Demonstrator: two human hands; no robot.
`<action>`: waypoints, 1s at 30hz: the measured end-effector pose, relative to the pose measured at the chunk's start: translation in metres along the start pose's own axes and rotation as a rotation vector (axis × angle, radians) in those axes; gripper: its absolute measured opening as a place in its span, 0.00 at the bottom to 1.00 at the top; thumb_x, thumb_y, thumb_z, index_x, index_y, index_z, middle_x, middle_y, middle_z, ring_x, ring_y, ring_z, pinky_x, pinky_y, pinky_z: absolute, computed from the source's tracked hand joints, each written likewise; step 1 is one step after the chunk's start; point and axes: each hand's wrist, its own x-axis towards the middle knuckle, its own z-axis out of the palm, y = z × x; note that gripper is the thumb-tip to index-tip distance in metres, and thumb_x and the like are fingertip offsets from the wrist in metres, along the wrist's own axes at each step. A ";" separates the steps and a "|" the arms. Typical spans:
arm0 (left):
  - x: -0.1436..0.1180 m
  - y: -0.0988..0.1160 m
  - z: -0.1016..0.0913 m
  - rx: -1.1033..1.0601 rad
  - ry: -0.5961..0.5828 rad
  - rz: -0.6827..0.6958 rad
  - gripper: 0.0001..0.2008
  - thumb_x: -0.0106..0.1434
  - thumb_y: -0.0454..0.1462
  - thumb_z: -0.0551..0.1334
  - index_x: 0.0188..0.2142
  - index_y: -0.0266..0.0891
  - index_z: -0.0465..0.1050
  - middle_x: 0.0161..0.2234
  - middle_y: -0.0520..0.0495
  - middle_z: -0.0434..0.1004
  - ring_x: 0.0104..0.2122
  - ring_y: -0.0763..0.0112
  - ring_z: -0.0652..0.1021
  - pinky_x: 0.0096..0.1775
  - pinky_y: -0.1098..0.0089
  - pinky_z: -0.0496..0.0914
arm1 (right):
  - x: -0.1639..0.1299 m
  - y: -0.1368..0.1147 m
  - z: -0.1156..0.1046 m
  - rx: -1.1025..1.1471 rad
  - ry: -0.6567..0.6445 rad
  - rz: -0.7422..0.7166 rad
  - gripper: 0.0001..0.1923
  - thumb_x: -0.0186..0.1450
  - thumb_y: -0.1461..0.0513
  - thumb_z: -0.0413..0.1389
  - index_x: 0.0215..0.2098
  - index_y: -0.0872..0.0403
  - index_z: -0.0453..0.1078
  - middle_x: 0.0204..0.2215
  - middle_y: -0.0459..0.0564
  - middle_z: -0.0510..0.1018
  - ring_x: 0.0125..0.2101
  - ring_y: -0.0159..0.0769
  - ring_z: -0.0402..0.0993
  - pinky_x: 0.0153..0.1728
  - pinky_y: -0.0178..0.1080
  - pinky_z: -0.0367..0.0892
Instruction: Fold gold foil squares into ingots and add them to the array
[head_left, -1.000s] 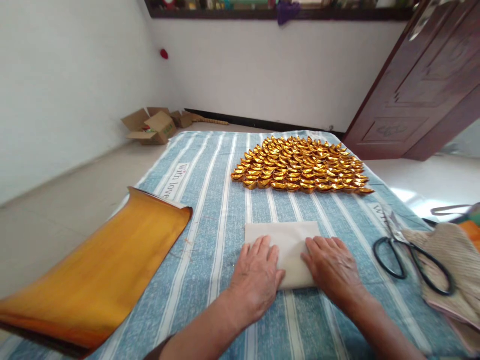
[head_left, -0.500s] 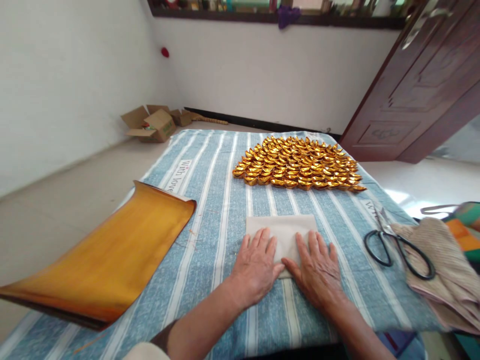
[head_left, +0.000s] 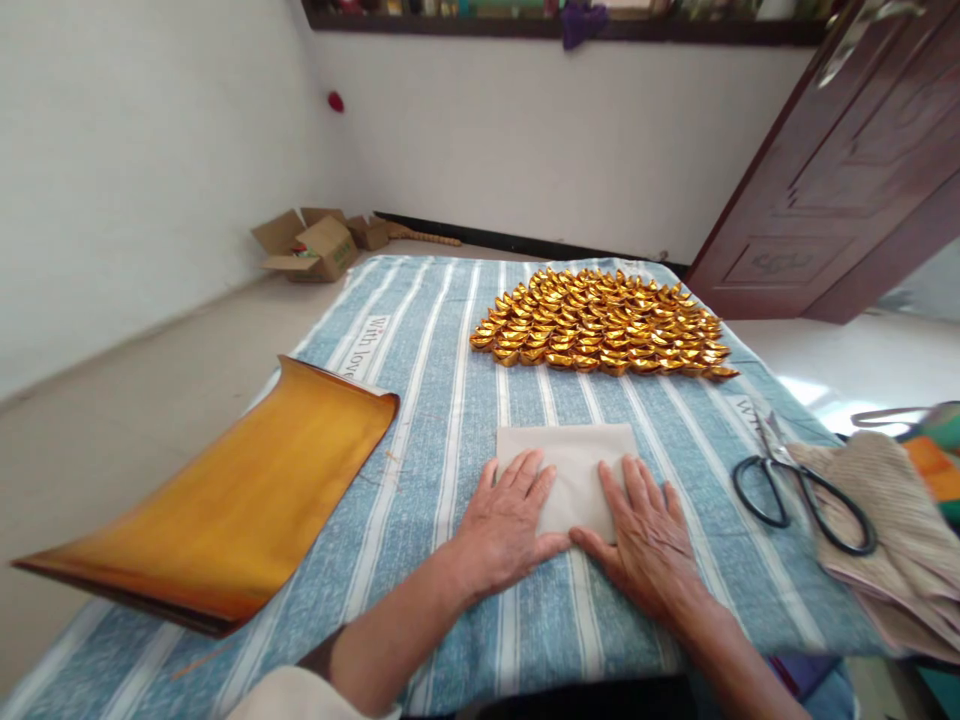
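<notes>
The folded pale paper (head_left: 571, 470) lies flat on the blue-and-white striped cloth (head_left: 450, 400), a little below the middle of the frame, and both of your hands rest on its near edge. Your left hand (head_left: 504, 525) lies palm down with the fingers spread, covering the paper's lower left corner; it grips nothing, only presses flat. Your right hand (head_left: 646, 535) does the same on the lower right corner, fingers spread and flat, and its thumb meets your left thumb at the bottom edge of the paper. Above the paper, toward the upper middle of the frame, rows of small folded gold ingots (head_left: 604, 322) sit packed close together on the cloth, well apart from your hands. At the left of the frame a large sheet of gold paper (head_left: 247, 500) lies with its far edge curling up, its near end hanging past the cloth's edge. At the right, black-handled scissors (head_left: 799, 485) lie with their handles partly on a beige knitted cloth (head_left: 892, 530). In the upper left, opened cardboard boxes (head_left: 311, 245) stand on the floor by the wall.
</notes>
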 end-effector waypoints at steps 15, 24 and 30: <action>0.002 -0.017 -0.045 -0.085 -0.257 0.100 0.38 0.59 0.47 0.61 0.65 0.40 0.49 0.67 0.38 0.40 0.66 0.58 0.47 0.61 0.47 0.39 | -0.002 0.048 -0.013 0.176 -0.121 -0.138 0.31 0.65 0.51 0.48 0.64 0.53 0.54 0.65 0.56 0.54 0.64 0.45 0.48 0.62 0.56 0.44; 0.007 -0.039 -0.048 -0.211 -0.272 0.202 0.40 0.54 0.44 0.67 0.63 0.45 0.53 0.67 0.40 0.44 0.65 0.54 0.50 0.61 0.47 0.38 | 0.000 0.070 -0.019 0.256 -0.161 -0.112 0.29 0.62 0.55 0.52 0.61 0.47 0.60 0.65 0.55 0.52 0.64 0.50 0.46 0.62 0.56 0.45; 0.010 -0.043 -0.051 -0.229 -0.280 0.233 0.42 0.51 0.43 0.68 0.63 0.42 0.55 0.66 0.39 0.46 0.65 0.54 0.51 0.61 0.50 0.39 | 0.003 0.088 -0.022 0.325 -0.213 -0.120 0.28 0.61 0.56 0.54 0.60 0.47 0.62 0.65 0.55 0.53 0.65 0.49 0.45 0.61 0.55 0.46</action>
